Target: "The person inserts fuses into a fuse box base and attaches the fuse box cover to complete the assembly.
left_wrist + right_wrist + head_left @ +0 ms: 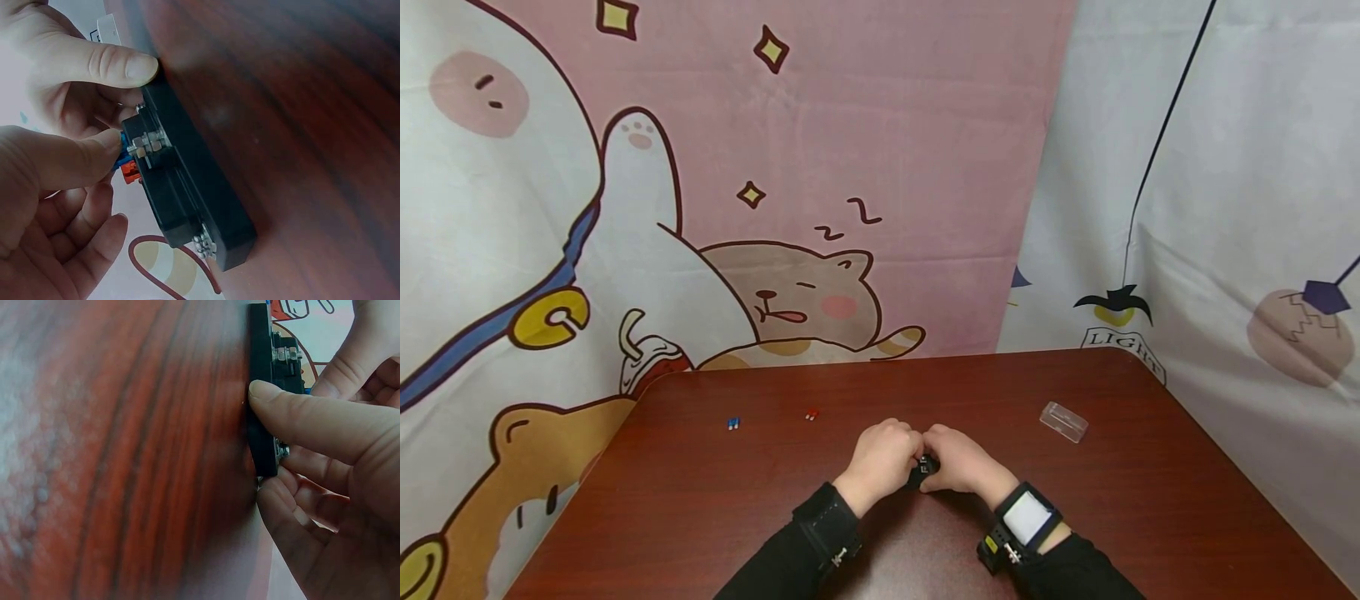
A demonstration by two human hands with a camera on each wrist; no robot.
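A black fuse block (181, 169) with metal bolts and nuts is over the wooden table between both hands. My right hand (958, 460) grips one end of it, thumb pressed on the base in the right wrist view. At its top, the thumb and a finger of my left hand (883, 462) pinch a small blue blade fuse (119, 164), partly hidden by the fingertips. Right beside that, a red blade fuse (130, 172) sits in the block. In the head view the hands cover most of the black fuse block.
Small blue pieces (733, 423) lie on the table (700, 500) at the left, with small red pieces (812, 414) to their right. A clear plastic cover (1063, 422) lies at the back right. Behind the table hangs a printed cloth (925, 167).
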